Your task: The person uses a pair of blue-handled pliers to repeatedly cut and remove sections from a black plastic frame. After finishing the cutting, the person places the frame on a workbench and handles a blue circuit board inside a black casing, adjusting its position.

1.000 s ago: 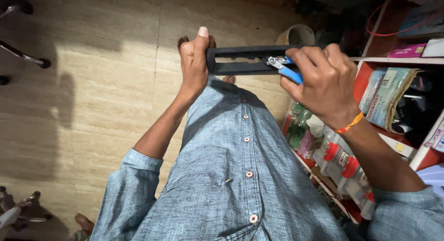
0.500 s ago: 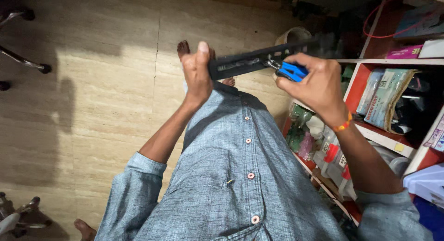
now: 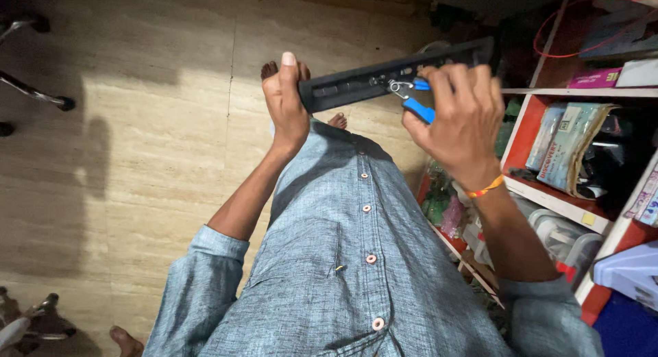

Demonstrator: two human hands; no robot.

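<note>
My left hand (image 3: 286, 100) grips the left end of a long black bar-shaped panel (image 3: 356, 84), held out in front of my chest and tilted up to the right. My right hand (image 3: 458, 120) is closed on blue-handled pliers (image 3: 415, 100), whose metal jaws touch the middle of the panel. An orange band circles my right wrist. I wear a grey-blue buttoned shirt, and my bare feet show on the floor below the panel.
A red and white shelf unit (image 3: 582, 124) with books, boxes and plastic containers stands at the right. Beige tiled floor (image 3: 151, 151) spreads to the left, with chair legs (image 3: 41, 96) at the far left edge.
The panel has tilted up at its right end and come nearer to me. My right hand with the pliers has shifted right along it. My left hand keeps its hold.
</note>
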